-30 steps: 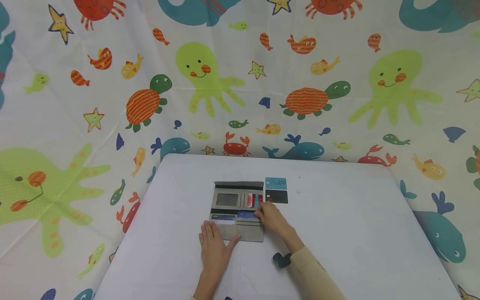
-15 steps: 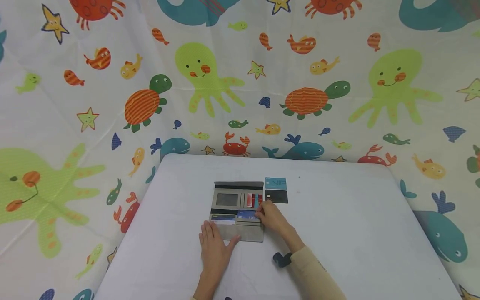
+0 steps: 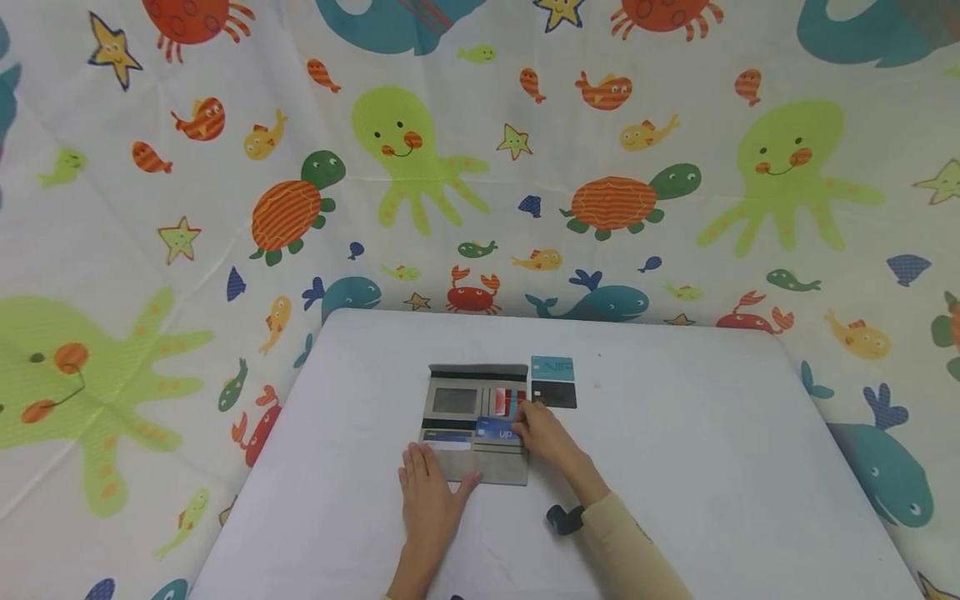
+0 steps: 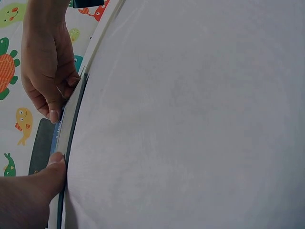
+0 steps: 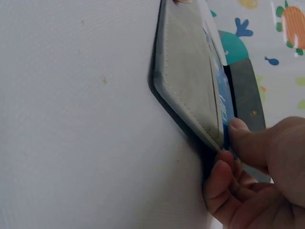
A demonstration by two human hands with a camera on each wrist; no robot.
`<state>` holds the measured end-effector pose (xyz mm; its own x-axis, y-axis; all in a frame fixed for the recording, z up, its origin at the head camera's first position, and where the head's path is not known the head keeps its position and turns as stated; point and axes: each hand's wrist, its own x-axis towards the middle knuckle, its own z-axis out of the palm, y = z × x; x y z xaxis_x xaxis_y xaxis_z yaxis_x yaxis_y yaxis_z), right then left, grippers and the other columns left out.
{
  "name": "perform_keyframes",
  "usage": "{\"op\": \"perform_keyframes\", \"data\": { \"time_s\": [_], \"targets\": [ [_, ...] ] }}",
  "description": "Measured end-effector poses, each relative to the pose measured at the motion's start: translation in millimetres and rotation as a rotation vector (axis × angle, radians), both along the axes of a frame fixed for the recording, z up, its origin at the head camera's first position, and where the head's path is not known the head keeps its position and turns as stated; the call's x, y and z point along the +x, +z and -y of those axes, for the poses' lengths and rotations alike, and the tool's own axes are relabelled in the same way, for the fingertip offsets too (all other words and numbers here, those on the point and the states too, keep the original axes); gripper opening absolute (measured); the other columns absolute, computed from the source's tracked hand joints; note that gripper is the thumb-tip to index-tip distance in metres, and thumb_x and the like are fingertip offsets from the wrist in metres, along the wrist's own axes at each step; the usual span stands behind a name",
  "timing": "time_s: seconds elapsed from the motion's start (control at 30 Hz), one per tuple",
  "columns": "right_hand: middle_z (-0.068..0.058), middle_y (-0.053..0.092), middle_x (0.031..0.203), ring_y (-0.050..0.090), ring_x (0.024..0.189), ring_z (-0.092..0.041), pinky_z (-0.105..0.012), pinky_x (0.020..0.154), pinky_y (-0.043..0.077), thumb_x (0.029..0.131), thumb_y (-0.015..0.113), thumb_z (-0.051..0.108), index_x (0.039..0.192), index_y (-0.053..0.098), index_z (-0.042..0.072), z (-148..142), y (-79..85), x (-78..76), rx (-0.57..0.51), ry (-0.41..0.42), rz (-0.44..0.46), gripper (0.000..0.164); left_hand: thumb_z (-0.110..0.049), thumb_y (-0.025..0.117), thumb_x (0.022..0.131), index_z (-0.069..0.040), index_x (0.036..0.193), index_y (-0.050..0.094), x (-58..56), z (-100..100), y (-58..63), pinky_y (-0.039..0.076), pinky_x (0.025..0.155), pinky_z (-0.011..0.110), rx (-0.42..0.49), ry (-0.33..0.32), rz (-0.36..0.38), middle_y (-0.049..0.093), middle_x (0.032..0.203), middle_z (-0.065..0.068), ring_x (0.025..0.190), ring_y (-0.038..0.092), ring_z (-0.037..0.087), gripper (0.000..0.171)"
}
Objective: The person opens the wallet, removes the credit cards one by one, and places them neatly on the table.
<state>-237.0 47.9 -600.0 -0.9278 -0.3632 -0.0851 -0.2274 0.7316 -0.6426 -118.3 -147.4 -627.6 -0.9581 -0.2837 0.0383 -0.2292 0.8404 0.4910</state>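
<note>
An unfolded grey wallet (image 3: 501,469) lies on the white table, its card slots facing up. My right hand (image 3: 547,437) pinches the right end of a blue card (image 3: 491,428) lettered "VIP", which stands partly out of a lower right slot. In the right wrist view the thumb presses on the blue card (image 5: 222,95) at the wallet's corner. My left hand (image 3: 431,497) rests with extended fingers on the wallet's lower left edge; its thumb (image 4: 56,162) lies on the front edge. Another blue card (image 3: 447,436) sits in the lower left slot, and red cards (image 3: 502,401) fill the upper slots.
Just right of the wallet lie a light blue card (image 3: 552,368) and a black card (image 3: 557,395), one above the other. A dark wrist device (image 3: 564,519) shows by the right sleeve (image 3: 630,546). Behind the table hangs a curtain (image 3: 480,192) printed with sea animals.
The blue card in the lower right slot has risen, so its lettering now shows. My right fingers have shifted very slightly with it; my left hand keeps its place.
</note>
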Motion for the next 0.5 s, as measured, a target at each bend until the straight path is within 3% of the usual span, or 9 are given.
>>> {"op": "perform_keyframes", "data": {
  "time_s": [0.2, 0.5],
  "targets": [
    [-0.007, 0.063, 0.101, 0.058, 0.089, -0.017, -0.035, 0.082, 0.056, 0.092, 0.072, 0.012, 0.108, 0.065, 0.004, -3.3, -0.3, -1.7, -0.040, 0.000, 0.055, 0.019, -0.064, 0.071, 0.081, 0.014, 0.150, 0.030, -0.1, 0.3, 0.8, 0.022, 0.122, 0.061, -0.009, 0.000, -0.006, 0.025, 0.159, 0.035, 0.151, 0.021, 0.049, 0.112],
    [-0.007, 0.062, 0.098, 0.056, 0.088, -0.017, -0.035, 0.082, 0.054, 0.092, 0.071, 0.010, 0.108, 0.064, 0.004, -3.7, -2.6, -1.4, -0.059, -0.035, 0.041, 0.019, -0.063, 0.072, 0.081, 0.014, 0.150, 0.031, 0.1, -0.3, 1.6, 0.022, 0.122, 0.062, -0.006, -0.003, -0.014, 0.025, 0.159, 0.036, 0.150, 0.022, 0.049, 0.112]
  ]
}}
